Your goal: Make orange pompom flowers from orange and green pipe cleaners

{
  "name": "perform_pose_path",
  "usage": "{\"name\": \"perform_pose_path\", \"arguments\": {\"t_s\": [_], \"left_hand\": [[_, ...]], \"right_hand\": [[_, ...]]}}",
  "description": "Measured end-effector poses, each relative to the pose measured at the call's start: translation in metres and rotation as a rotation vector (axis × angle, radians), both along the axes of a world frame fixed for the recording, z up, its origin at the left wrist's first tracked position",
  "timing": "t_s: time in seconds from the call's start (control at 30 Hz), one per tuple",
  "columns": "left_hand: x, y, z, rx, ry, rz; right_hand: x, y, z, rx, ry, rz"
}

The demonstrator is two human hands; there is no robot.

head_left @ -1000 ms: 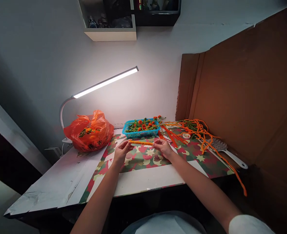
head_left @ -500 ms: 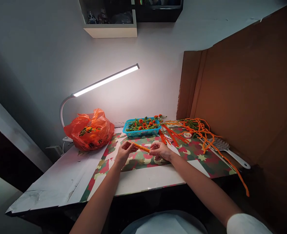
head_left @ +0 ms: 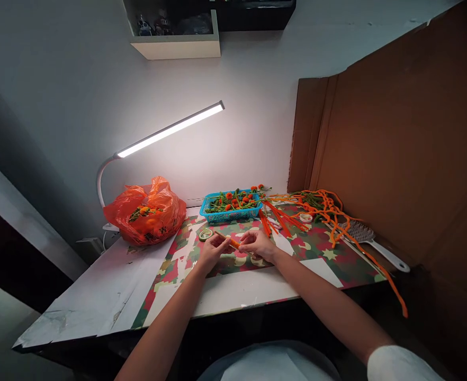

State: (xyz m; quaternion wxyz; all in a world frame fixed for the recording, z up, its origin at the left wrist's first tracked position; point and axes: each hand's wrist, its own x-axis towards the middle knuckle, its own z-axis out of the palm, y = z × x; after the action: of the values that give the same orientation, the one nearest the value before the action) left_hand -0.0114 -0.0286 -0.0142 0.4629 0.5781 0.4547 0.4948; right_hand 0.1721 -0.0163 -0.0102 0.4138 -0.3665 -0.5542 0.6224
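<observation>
As a tape roll [head_left: 205, 235] is now uncovered just beyond it, the left hand [head_left: 213, 253] is held nearer the right hand [head_left: 258, 246], and less of the orange strip [head_left: 234, 244] pinched by both above the table [head_left: 78, 301] is exposed; closer work is suggested. Behind, a red bag [head_left: 154, 233] is lit by a lamp [head_left: 173, 128], flowers [head_left: 228, 196] are held in a blue basket [head_left: 233, 216], and a brush [head_left: 388, 255] is backed by cardboard [head_left: 396, 121].

On the bench [head_left: 74, 296], a crumpled orange plastic bag [head_left: 160, 227] sits left of frame centre, a rectangular blue plastic basket [head_left: 233, 216] at centre. Before the basket, an orange rod [head_left: 234, 244] lies between left hand [head_left: 213, 250] and right hand [head_left: 259, 246]; a round green ring [head_left: 202, 238] lies behind the left hand. Right: a white-handled hairbrush [head_left: 377, 246].
</observation>
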Motion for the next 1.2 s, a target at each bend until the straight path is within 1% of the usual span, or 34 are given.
{"name": "perform_pose_path", "arguments": {"t_s": [0.1, 0.2, 0.37, 0.5, 0.6, 0.7, 0.8, 0.93, 1.0, 1.1, 1.2], "left_hand": [[0.002, -0.001, 0.0, 0.005, -0.003, -0.005], [0.0, 0.003, -0.004, 0.022, -0.013, -0.002], [-0.006, 0.012, -0.008, 0.041, -0.056, 0.029], [-0.008, 0.012, -0.007, 0.037, -0.087, 0.008], [-0.008, 0.009, -0.005, 0.038, -0.041, 0.018], [-0.006, 0.006, -0.002, 0.047, 0.005, 0.034], [-0.003, 0.003, 0.0, 0.038, 0.009, 0.043], [0.0, 0.004, -0.002, -0.023, -0.015, 0.073], [0.001, 0.005, -0.003, -0.057, -0.029, 0.089], [0.003, 0.006, -0.005, -0.1, -0.047, 0.108], [0.004, 0.008, -0.005, -0.13, -0.062, 0.133]], "right_hand": [[-0.003, -0.003, 0.001, 0.011, 0.018, -0.008], [-0.004, -0.001, -0.001, 0.011, 0.069, -0.02], [-0.004, 0.001, -0.002, -0.03, 0.109, -0.022], [-0.002, -0.004, 0.003, -0.049, 0.067, -0.022], [-0.001, -0.006, 0.005, -0.049, 0.06, -0.014], [-0.002, -0.005, 0.002, -0.031, 0.036, -0.023], [-0.005, 0.0, -0.004, 0.05, -0.002, -0.078], [-0.011, 0.004, -0.012, 0.213, -0.024, -0.175], [-0.012, 0.003, -0.014, 0.301, -0.076, -0.209], [-0.012, -0.001, -0.011, 0.485, -0.22, -0.261], [-0.013, -0.006, -0.007, 0.684, -0.346, -0.279]]}}
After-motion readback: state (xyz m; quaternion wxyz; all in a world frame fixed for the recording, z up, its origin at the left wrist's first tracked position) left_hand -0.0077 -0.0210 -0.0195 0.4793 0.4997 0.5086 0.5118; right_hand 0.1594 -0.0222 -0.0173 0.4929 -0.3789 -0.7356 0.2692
